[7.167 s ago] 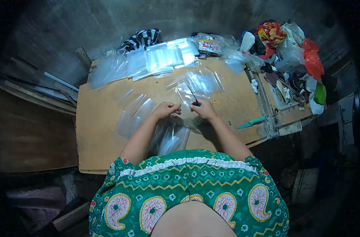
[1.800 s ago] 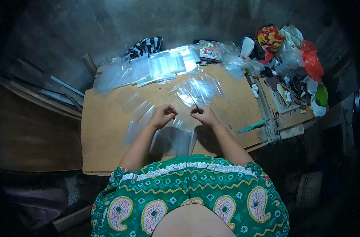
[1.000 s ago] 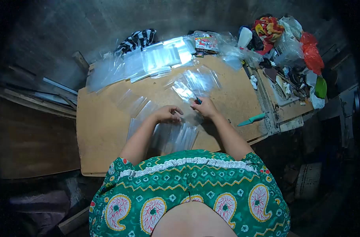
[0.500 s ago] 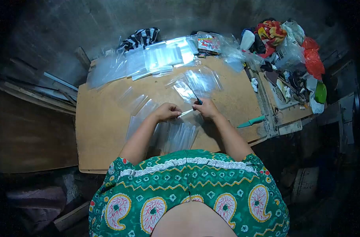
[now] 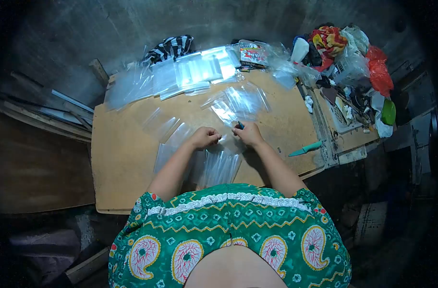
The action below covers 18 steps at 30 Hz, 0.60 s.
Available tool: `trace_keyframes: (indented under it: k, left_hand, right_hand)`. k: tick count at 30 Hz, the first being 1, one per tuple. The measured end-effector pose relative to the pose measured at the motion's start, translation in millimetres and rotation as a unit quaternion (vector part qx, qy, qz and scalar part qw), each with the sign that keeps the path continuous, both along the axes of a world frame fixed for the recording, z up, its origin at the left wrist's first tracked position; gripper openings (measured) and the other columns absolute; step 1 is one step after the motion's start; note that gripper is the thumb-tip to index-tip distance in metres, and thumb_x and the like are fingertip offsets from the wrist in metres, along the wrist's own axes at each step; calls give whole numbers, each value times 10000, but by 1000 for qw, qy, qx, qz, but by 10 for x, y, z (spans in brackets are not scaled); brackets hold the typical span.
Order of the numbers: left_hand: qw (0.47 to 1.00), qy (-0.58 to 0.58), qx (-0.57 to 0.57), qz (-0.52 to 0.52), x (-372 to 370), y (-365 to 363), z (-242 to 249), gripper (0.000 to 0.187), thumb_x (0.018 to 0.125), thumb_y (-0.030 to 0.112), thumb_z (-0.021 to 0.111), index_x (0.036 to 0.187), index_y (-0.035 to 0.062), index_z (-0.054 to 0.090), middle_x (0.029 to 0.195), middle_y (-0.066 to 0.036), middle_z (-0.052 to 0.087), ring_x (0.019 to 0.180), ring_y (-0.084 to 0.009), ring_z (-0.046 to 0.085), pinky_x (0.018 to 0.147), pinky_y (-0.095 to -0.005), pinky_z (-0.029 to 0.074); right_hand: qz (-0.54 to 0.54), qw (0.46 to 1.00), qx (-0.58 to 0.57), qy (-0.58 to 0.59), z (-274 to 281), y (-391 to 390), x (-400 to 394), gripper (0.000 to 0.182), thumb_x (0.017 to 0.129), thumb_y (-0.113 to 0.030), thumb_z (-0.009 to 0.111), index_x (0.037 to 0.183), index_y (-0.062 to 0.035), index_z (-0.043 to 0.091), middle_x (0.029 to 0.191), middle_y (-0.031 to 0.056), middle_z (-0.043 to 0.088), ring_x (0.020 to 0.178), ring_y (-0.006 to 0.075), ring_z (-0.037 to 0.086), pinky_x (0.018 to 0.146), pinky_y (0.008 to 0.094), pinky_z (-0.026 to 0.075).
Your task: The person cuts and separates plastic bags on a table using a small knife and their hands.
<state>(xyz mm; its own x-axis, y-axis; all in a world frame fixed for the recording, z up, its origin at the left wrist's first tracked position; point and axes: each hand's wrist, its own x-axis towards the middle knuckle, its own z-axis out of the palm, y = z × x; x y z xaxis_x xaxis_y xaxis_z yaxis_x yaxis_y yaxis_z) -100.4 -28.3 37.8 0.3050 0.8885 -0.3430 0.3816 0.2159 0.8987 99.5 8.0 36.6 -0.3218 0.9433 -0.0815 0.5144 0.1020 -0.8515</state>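
My left hand (image 5: 206,138) is closed in a pinch over the middle of the table, at the edge of a clear plastic sheet (image 5: 228,143). Just right of it, my right hand (image 5: 249,134) is closed around a slim tool (image 5: 240,125) with a dark blue end; the rest of it is hidden or too thin to make out. Below the hands, clear plastic bags (image 5: 221,165) lie in a fanned pile towards my body. Beyond them, more loose plastic bags (image 5: 248,100) are spread on the table.
Stacked clear bags (image 5: 195,72) line the back of the wooden table (image 5: 118,158), beside a printed box (image 5: 253,53) and a black-and-white striped bundle (image 5: 171,47). A turquoise knife (image 5: 305,148) lies at right. Cluttered bags and a red plastic bag (image 5: 380,72) fill the far right.
The white strip between my hands no longer shows. My right hand has turned slightly, and the tool's thin dark shaft that pointed away from me is no longer visible.
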Motion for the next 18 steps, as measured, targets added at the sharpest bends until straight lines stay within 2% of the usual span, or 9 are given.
trace_keyframes:
  k: [4,6,10,13,16,18]
  left_hand:
    - [1000,14,10,-6,-2,3,22,230,789,247,548,705,34,573,577,16,505,498,-66,436,456,-212,354]
    - [1000,8,-24,12,-1,5,30,239,778,232,535,660,28,572,572,-12,534,502,-78,460,468,-232,378]
    - [1000,4,1,-1,-25,27,-4,260,781,248,524,650,28,568,567,-14,532,505,-82,458,475,-245,382]
    - [999,43,-2,-3,-30,21,38,284,788,260,509,640,23,559,564,-17,529,508,-82,453,481,-248,383]
    - [997,75,8,-1,-30,28,59,276,799,268,506,666,33,560,546,-13,497,489,-91,430,459,-254,354]
    - [965,246,91,-25,-48,81,17,272,767,292,517,707,36,585,607,-82,560,524,-168,511,513,-312,406]
  right_hand:
    - [6,1000,-16,-3,-2,20,-4,201,668,-242,618,698,-45,591,587,93,574,519,207,545,520,311,423]
    - [3,1000,-2,-28,-26,33,-13,213,668,-248,616,709,-41,590,618,120,576,558,238,554,546,324,429]
    - [2,999,7,-32,-45,53,-50,231,667,-261,614,720,-37,589,653,146,576,603,267,561,571,338,431]
    - [0,999,-19,-47,60,31,-79,244,667,-273,612,730,-37,591,675,152,579,625,276,564,581,341,430]
    - [23,993,-24,-111,66,54,-132,239,672,-263,604,746,-37,596,707,159,583,649,290,565,598,350,433]
    - [49,981,57,-177,-28,84,-203,189,662,-227,603,722,-48,599,665,143,581,621,271,567,566,349,429]
